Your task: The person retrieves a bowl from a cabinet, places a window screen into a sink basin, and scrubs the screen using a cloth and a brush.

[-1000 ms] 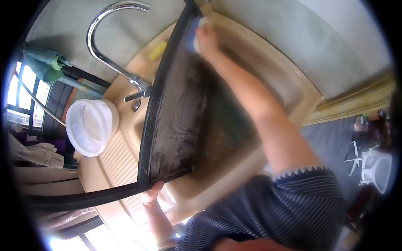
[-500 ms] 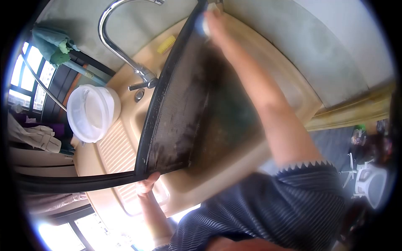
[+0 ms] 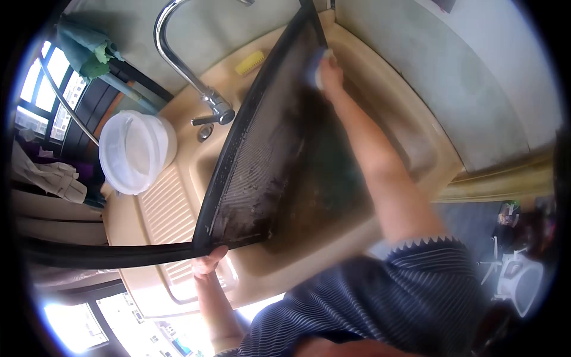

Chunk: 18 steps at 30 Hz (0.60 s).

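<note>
A black-framed mesh window screen (image 3: 253, 157) stands tilted in a beige sink (image 3: 410, 89), its lower end in dark, murky water. My left hand (image 3: 210, 262) is closed on the frame's near corner, thumb on top. Up near the far end, my right hand (image 3: 332, 76) presses a blue-and-white scrubber (image 3: 317, 70) to the mesh. Motion blurs the scrubber, so I cannot tell whether it is a brush or a sponge. Dark grime and wet patches mark the mesh.
A chrome faucet (image 3: 172, 56) rises behind the screen, beside a yellow brush (image 3: 250, 62) on the ledge. White plastic tubs (image 3: 128, 160) sit on the ribbed drainboard (image 3: 163, 205). Walls border the sink behind and right. A white chair (image 3: 518, 279) is on the floor at right.
My right hand has slid the scrubber down the mesh from the far top corner toward me. My left hand keeps its grip on the near corner. The view has shifted slightly.
</note>
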Available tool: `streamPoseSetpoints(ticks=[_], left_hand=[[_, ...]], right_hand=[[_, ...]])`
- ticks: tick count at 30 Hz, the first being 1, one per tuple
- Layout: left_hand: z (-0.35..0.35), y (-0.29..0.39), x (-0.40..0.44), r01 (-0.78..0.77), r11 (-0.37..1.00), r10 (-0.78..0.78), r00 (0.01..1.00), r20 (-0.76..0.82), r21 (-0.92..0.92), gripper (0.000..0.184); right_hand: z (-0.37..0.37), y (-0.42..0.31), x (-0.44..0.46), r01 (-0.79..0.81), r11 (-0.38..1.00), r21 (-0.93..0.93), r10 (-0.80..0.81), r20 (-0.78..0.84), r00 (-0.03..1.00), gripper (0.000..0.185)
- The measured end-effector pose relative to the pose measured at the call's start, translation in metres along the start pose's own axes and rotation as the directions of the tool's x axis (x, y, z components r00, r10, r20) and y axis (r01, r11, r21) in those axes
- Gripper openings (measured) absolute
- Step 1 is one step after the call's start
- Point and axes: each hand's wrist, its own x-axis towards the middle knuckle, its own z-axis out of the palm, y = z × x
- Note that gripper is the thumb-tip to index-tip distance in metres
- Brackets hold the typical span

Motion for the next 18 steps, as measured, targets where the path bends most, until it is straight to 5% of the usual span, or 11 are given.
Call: streamPoseSetpoints(ticks=[2, 3, 6, 8, 14, 15, 18], left_hand=[[-0.012, -0.005, -0.003, 0.020, 0.995, -0.019, 1.000, -0.004, 0.099, 0.060], [-0.013, -0.007, -0.005, 0.058, 0.998, -0.058, 0.998, 0.001, -0.005, 0.060], [-0.013, -0.008, -0.005, 0.042, 0.999, -0.042, 0.999, 0.005, -0.013, 0.061], [0.005, 0.002, 0.000, -0.020, 0.996, 0.022, 1.000, 0.017, -0.089, 0.061], [-0.017, -0.012, -0.008, -0.029, 0.999, 0.028, 0.998, 0.050, 0.021, 0.061], [-0.013, -0.014, -0.005, -0.052, 0.998, 0.053, 0.997, 0.050, -0.018, 0.060], [-0.007, -0.007, -0.004, -0.039, 0.996, 0.043, 0.998, 0.050, -0.079, 0.061]], right_hand=[[-0.015, -0.008, -0.014, -0.102, 0.994, -0.034, 0.103, 0.041, 0.994, 0.056], [-0.008, -0.014, -0.006, -0.175, 0.973, 0.147, 0.158, 0.122, 0.980, 0.057], [0.019, -0.082, -0.067, 0.129, 0.977, 0.169, -0.142, 0.065, 0.988, 0.066], [0.017, -0.024, -0.068, 0.181, 0.983, 0.037, -0.183, 0.033, 0.983, 0.068], [0.000, -0.023, -0.103, -0.126, 0.984, -0.126, 0.138, 0.094, 0.986, 0.065], [-0.001, -0.052, -0.161, -0.097, 0.993, 0.061, 0.083, 0.199, 0.976, 0.071], [0.003, -0.023, -0.233, 0.151, 0.977, 0.153, -0.190, 0.287, 0.939, 0.075]])
